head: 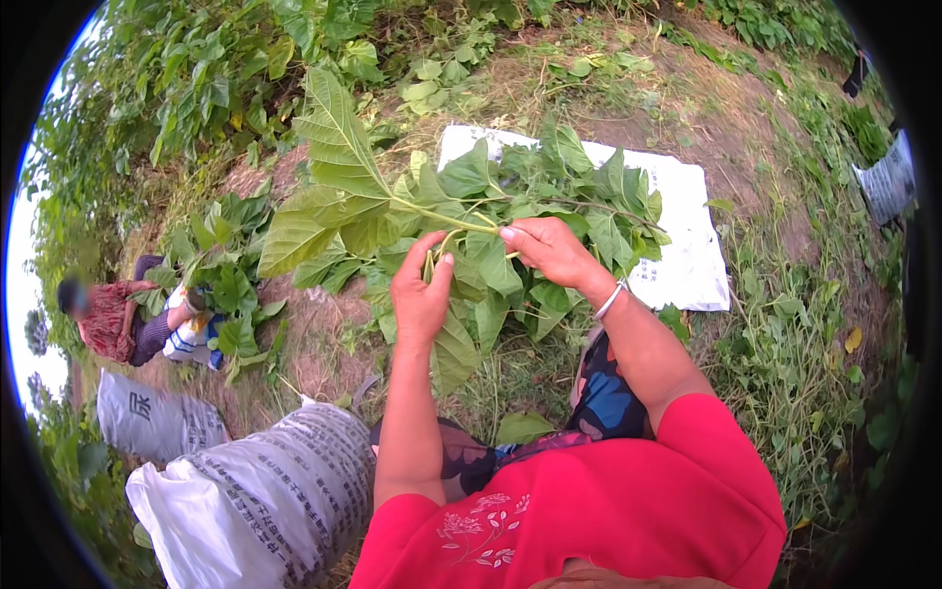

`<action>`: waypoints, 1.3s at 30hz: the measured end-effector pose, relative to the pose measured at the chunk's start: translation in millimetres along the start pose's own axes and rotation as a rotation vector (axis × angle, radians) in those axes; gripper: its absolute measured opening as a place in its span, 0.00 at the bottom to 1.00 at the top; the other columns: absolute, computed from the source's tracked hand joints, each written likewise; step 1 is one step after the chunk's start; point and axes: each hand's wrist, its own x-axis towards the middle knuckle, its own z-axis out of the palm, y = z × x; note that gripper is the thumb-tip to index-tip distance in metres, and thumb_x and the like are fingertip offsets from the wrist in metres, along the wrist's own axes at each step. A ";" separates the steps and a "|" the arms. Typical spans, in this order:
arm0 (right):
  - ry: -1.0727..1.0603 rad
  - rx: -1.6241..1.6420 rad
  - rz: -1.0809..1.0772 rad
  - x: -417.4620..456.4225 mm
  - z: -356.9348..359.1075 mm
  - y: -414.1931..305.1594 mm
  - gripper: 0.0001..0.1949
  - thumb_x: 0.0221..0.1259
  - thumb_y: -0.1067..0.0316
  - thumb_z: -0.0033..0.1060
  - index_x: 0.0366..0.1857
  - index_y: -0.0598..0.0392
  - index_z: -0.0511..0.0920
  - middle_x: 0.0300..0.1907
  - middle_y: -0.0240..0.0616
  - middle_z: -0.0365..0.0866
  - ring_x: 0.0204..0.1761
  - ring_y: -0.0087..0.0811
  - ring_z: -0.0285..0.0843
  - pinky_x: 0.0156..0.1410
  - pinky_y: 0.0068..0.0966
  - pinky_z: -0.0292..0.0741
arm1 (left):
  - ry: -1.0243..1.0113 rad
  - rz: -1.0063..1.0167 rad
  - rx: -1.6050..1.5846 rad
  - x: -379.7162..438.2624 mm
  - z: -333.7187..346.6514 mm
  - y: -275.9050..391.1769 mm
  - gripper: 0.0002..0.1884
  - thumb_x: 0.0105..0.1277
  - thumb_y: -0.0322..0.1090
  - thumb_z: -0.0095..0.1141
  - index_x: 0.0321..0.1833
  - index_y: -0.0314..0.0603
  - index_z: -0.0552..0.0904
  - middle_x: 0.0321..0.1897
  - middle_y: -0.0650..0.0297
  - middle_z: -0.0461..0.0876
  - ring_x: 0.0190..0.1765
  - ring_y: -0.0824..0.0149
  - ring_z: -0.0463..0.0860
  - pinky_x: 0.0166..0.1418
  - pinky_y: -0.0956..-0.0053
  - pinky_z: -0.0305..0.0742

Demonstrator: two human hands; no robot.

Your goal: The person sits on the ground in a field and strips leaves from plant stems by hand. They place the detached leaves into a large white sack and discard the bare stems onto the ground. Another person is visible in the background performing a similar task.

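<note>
My right hand (pixel 548 252) pinches the cut end of a green leafy shoot (pixel 441 216), which looks like mulberry. Its broad toothed leaves (pixel 340 147) spread out to the upper left. Below the stem, my left hand (pixel 421 291) has thumb and finger closed about some thin leaf stalks (pixel 456 234), their exact number hidden. Under both hands lies a heap of cut leafy branches (pixel 489 272). Part of that heap rests on a flattened white woven sack (pixel 684 213) bearing print.
A stuffed white sack (pixel 257 493) stands close at my left, with another printed sack (pixel 158 416) behind it. Farther left a seated person (pixel 118 320) handles a leafy pile (pixel 239 294). Leafy bushes (pixel 199 81) rise behind. One more sack (pixel 887 177) sits at far right.
</note>
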 end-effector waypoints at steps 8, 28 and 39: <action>-0.016 -0.309 -0.089 -1.7 8.5 2.8 0.20 0.69 0.47 0.50 0.27 0.54 0.77 0.21 0.41 0.75 0.23 0.38 0.73 0.32 0.35 0.69 | -0.062 -0.077 0.374 -3.7 -8.5 -7.6 0.07 0.69 0.33 0.53 0.41 0.38 0.82 0.28 0.67 0.82 0.32 0.75 0.77 0.38 0.74 0.73; 0.249 -0.589 -0.161 -8.7 -32.3 10.3 0.18 0.68 0.50 0.51 0.27 0.55 0.75 0.21 0.44 0.74 0.26 0.47 0.73 0.34 0.39 0.69 | 0.062 -0.205 -0.293 -3.7 -53.4 -4.4 0.07 0.68 0.32 0.52 0.37 0.40 0.83 0.41 0.65 0.80 0.51 0.71 0.74 0.59 0.75 0.64; 0.109 -0.847 -0.227 -17.6 -5.1 4.6 0.15 0.68 0.50 0.49 0.28 0.50 0.74 0.22 0.43 0.78 0.29 0.50 0.77 0.36 0.44 0.72 | -0.200 -0.237 -0.120 -14.0 -46.6 12.1 0.04 0.69 0.33 0.54 0.37 0.41 0.77 0.29 0.71 0.76 0.34 0.79 0.70 0.41 0.81 0.66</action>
